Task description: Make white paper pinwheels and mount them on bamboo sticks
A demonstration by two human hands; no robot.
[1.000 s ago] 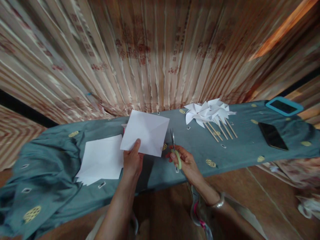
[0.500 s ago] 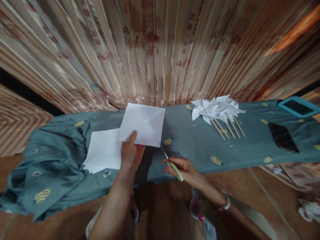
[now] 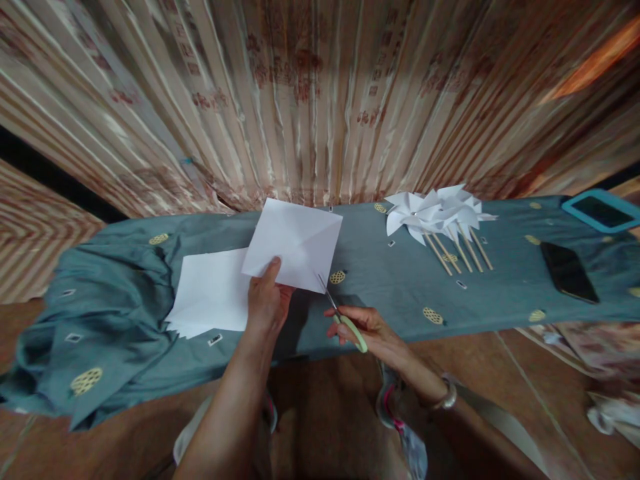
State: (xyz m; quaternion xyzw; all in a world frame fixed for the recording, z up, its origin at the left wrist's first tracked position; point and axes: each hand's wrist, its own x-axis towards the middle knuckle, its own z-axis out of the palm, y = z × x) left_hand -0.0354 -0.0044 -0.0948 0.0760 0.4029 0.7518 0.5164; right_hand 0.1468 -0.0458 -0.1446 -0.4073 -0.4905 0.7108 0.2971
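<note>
Green-handled metal scissors (image 3: 353,329) that stood apart from the paper a second ago now have their blades at its near right corner, in my head view. I judge that this puts the cutting right at that corner; no slit shows clearly. My right hand (image 3: 375,330) grips the scissors, thumb and fingers wrapped around the handles. My left hand (image 3: 268,300) pinches the creased white paper sheet (image 3: 295,240), which extends ahead of it, thumb on top and fingers beneath.

I count one pair of scissors and one held sheet. Just left of my left hand lies a stack of plain white paper (image 3: 213,293), too overlapped to count. Beyond and right of my right hand are white paper pinwheels (image 3: 423,213), too bunched to number, with five pale wooden sticks (image 3: 465,253) showing. Farther right of that hand, one black rectangular phone (image 3: 569,272) and one blue-framed device (image 3: 603,210) rest on the teal cloth-covered tabletop (image 3: 380,287).
</note>
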